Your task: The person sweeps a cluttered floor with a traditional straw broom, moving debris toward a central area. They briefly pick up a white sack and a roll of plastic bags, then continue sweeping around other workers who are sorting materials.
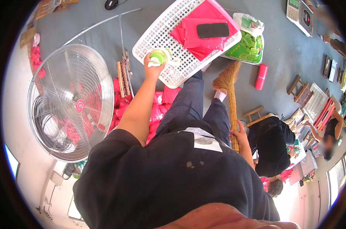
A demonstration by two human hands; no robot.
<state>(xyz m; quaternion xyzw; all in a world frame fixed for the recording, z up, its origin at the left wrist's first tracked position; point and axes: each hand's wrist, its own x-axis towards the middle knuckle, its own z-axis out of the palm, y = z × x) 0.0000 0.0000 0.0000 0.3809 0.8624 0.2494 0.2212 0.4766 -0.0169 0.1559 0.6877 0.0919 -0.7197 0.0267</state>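
Note:
My left hand (153,71) is stretched forward and closed around a bottle (158,57) with a green top and a white spout-like part. That bottle is at the near left corner of a white perforated plastic basket (145,45); whether it rests there I cannot tell. Folded pink plastic bags (184,33) lie in the basket, with a black phone (213,30) on top. Close to my right side, my right hand (240,136) grips the handle of a straw broom (232,103). Its bristles point away from me, beside my foot.
A large round metal fan (80,105) stands at the left, near piled pink packages (156,110). Beyond the broom are a green-and-white plastic bag (246,47) and a pink roll (261,76). Two people work at the right, near wooden stools (299,88). A scale (300,17) is far right.

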